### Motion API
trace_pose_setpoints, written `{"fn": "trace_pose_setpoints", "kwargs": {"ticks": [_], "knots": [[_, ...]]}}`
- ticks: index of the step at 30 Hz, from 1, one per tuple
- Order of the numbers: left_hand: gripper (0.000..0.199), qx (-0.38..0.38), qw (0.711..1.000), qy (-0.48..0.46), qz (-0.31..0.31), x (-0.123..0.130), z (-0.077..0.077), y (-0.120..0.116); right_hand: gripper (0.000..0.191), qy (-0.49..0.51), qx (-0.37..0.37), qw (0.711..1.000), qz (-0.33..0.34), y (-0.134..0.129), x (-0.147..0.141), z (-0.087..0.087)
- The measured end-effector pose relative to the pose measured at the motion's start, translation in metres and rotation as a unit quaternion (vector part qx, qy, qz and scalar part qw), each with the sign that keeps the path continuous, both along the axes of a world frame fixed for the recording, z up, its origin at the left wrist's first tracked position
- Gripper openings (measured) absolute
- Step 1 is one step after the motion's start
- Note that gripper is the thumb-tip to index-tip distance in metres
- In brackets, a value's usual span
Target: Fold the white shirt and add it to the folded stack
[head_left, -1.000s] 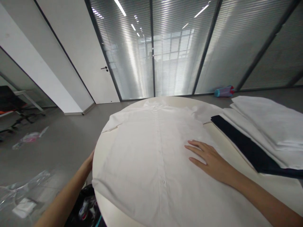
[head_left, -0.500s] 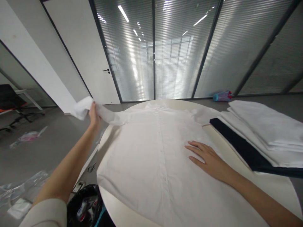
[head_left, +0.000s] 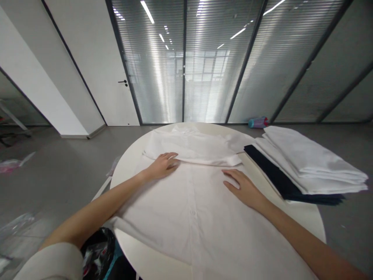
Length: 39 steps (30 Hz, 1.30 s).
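A white button-up shirt [head_left: 215, 225] lies spread on a round white table [head_left: 125, 159], its button placket running down the middle. One sleeve [head_left: 204, 155] is laid flat across the chest, its far end near the right side. On the lower edge of that sleeve, left of the placket, rests my left hand [head_left: 163, 166], fingers stretched out and flat. My right hand [head_left: 246, 188] lies on the right half of the shirt, just below the sleeve's end, with its fingers apart. Neither hand grips anything.
Folded white cloths [head_left: 309, 159] are stacked on dark navy cloth [head_left: 271, 171] at the table's right. Below the left edge stands a black-lined bin [head_left: 100, 249] with rubbish. A blue and pink container [head_left: 258, 123] lies by the glass wall. Clear plastic [head_left: 17, 225] is on the floor.
My left hand has brought the raised sleeve inward across the shirt, let go of it, and now lies flat. My right hand has shifted slightly. The view has turned a little right.
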<state>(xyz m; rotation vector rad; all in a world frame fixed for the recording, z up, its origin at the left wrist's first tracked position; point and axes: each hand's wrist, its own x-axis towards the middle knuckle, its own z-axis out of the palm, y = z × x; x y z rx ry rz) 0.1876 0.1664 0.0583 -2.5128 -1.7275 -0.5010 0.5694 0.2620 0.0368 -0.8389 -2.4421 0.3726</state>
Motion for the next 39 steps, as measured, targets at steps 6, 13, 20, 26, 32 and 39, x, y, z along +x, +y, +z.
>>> {"fn": "trace_pose_setpoints", "kwargs": {"ticks": [6, 13, 20, 26, 32, 39], "knots": [[0.053, -0.010, 1.000, -0.008, 0.015, -0.048, 0.013, -0.023, 0.049, -0.025, 0.128, 0.987, -0.096, 0.028, 0.006, 0.022], [0.030, -0.006, 0.987, 0.043, 0.156, -0.090, 0.008, -0.015, 0.064, -0.215, 0.109, 0.970, -0.032, 0.080, -0.019, 0.043], [0.022, 0.098, 0.965, -0.032, 0.243, -0.095, 0.001, -0.014, 0.041, -0.300, 0.042, 0.953, 0.017, 0.093, -0.048, 0.069], [0.014, 0.090, 0.932, -0.123, 0.328, -0.113, -0.008, -0.017, 0.018, -0.232, 0.033, 0.972, 0.001, 0.073, -0.041, 0.080], [0.016, 0.187, 0.837, -0.275, 0.434, -0.111, -0.009, -0.016, 0.007, -0.050, 0.136, 0.988, -0.050, 0.022, -0.037, 0.089], [0.029, 0.157, 0.813, -0.330, 0.453, -0.097, 0.000, -0.027, 0.005, 0.083, 0.124, 0.988, -0.050, -0.001, -0.060, 0.099]]}}
